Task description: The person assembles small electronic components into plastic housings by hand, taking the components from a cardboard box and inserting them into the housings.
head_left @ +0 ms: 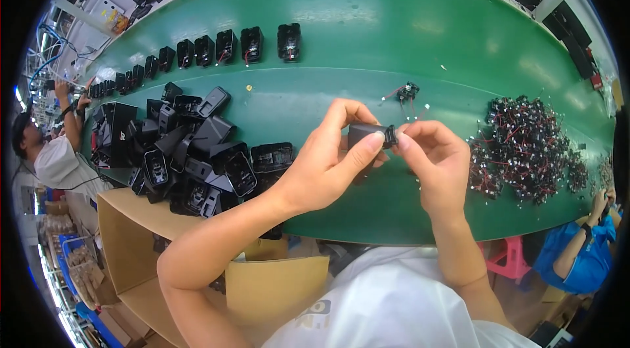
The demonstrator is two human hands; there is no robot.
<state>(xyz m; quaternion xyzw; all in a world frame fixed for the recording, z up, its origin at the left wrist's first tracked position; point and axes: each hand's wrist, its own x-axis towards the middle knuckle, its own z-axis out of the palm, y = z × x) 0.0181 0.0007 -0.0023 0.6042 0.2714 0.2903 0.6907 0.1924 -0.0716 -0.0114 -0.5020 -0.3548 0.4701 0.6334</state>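
Over the green table, my left hand (328, 161) is closed around a black plastic housing (363, 132), thumb along its near side. My right hand (436, 157) pinches a small black part (390, 136) at the housing's right end; how far that part sits inside I cannot tell. Just beyond my hands lies one loose small black part with red wires (408, 92). To the right spreads a big heap of similar wired parts (525, 148). A pile of empty-looking black housings (190, 144) lies left of my left hand.
A row of black housings with wires inside (251, 44) stands along the table (367, 13). An open cardboard box (131, 243) is below its near edge. One person (62, 157) is at the far left, another in blue (581, 249) at the right, near a pink stool (508, 257).
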